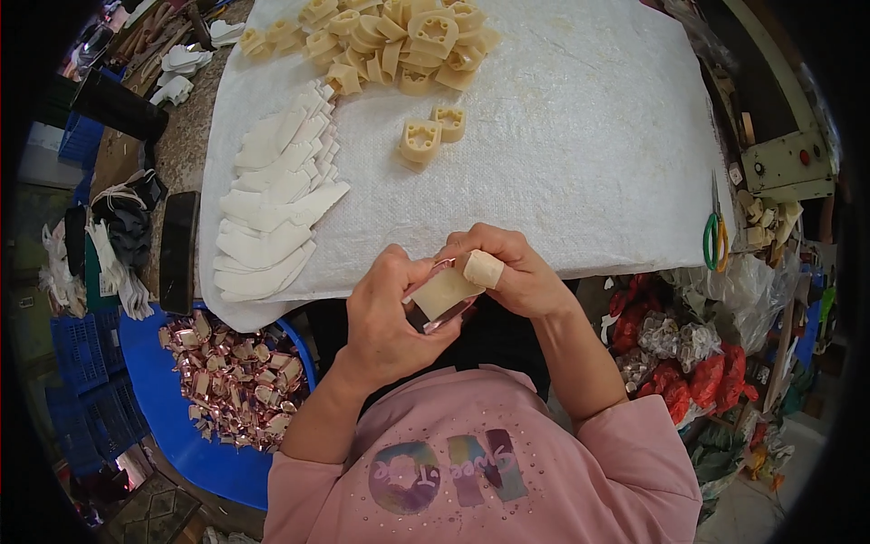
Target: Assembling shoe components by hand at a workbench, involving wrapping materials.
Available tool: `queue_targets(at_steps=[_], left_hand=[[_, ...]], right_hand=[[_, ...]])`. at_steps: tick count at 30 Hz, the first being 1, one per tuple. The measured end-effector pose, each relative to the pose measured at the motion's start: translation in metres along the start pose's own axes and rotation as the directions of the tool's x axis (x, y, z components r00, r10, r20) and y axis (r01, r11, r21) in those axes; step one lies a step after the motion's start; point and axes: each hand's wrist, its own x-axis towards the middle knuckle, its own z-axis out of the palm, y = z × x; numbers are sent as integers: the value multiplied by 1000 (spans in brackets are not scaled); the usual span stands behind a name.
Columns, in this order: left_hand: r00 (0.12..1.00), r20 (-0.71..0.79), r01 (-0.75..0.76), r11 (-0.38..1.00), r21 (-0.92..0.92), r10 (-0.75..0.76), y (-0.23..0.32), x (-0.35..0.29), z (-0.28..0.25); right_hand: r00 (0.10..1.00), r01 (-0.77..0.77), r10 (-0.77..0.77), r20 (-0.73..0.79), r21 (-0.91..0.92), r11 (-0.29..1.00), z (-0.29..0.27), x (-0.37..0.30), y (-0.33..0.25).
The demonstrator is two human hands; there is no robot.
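My left hand and my right hand meet in front of my body at the table's near edge. Between them they grip a cream shoe heel with shiny pinkish metallic covering along its edges. The left fingers wrap its left side; the right thumb, bound in beige tape, presses on its upper right part. The other right fingers are partly hidden behind it. Two bare cream heels stand on the white woven sheet beyond my hands. To their left, white curved pieces lie fanned in an overlapping row.
A heap of cream heels covers the sheet's far side. Left below, a blue basin holds many metallic pink heels. A dark phone lies at the left edge. Scissors with green and orange handles hang at the right edge, above plastic bags.
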Motion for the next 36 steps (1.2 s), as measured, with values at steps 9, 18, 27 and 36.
queue_targets(at_steps=[9, 18, 27, 36], left_hand=[[992, -124, -20, 992, 125, 36, -1, -3, 16], [972, -230, 10, 979, 206, 39, -3, -10, 24], [974, -228, 41, 982, 186, 2, -4, -11, 18], [960, -271, 115, 978, 176, -64, -13, -23, 5]], right_hand=[[958, 93, -84, -274, 23, 995, 21, 1, 22], [954, 148, -185, -237, -168, 975, 29, 1, 22], [993, 63, -11, -118, 448, 892, 28, -1, 30], [949, 56, -197, -247, -481, 875, 44, 9, 21]])
